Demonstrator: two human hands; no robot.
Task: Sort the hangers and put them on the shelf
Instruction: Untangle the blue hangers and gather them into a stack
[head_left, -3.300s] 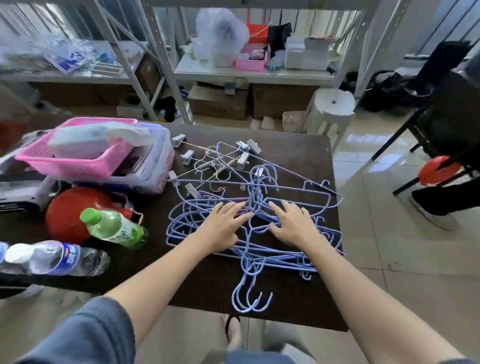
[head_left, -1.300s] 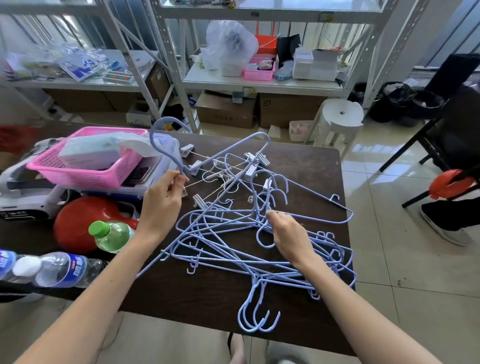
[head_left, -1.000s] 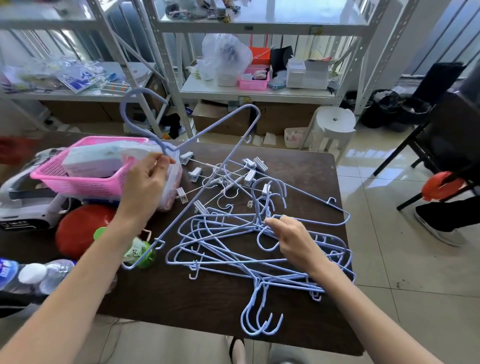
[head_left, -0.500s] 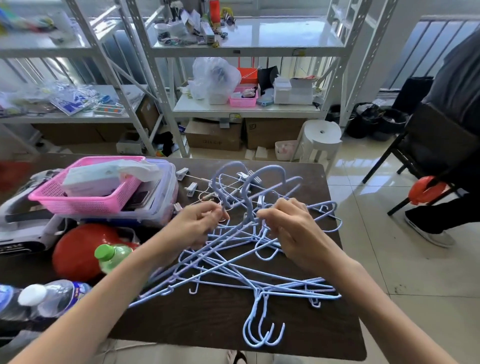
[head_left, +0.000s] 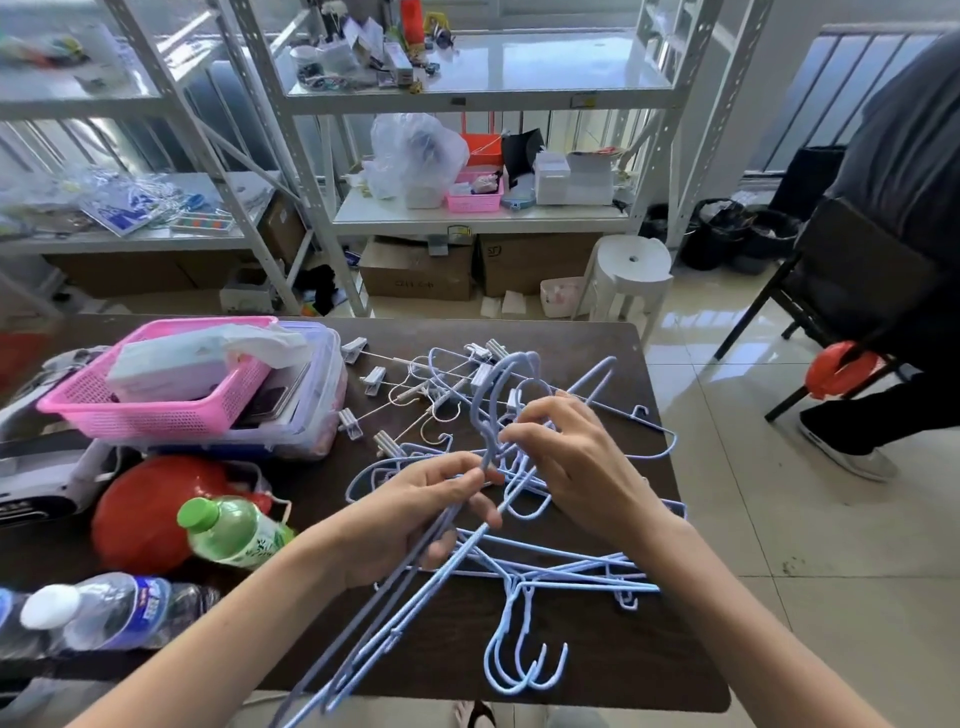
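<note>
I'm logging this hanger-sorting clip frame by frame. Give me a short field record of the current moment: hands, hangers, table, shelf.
left hand: grips blue hangers lifted off the pile, their bars slanting down toward the table's near edge
right hand: fingers curled round a hanger hook
hanger pile: tangled blue hangers lying on the table
clip hangers: behind the pile, untouched
shelf: behind the table, no hangers visible on it
table's left side: pink basket, green-capped bottle

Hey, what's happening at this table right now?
A person is untangling a heap of blue wire hangers on a dark table. The left hand grips a lifted hanger near its neck, and the right hand pinches a hook beside it. White clip hangers lie behind. None are on the shelf yet.
</note>
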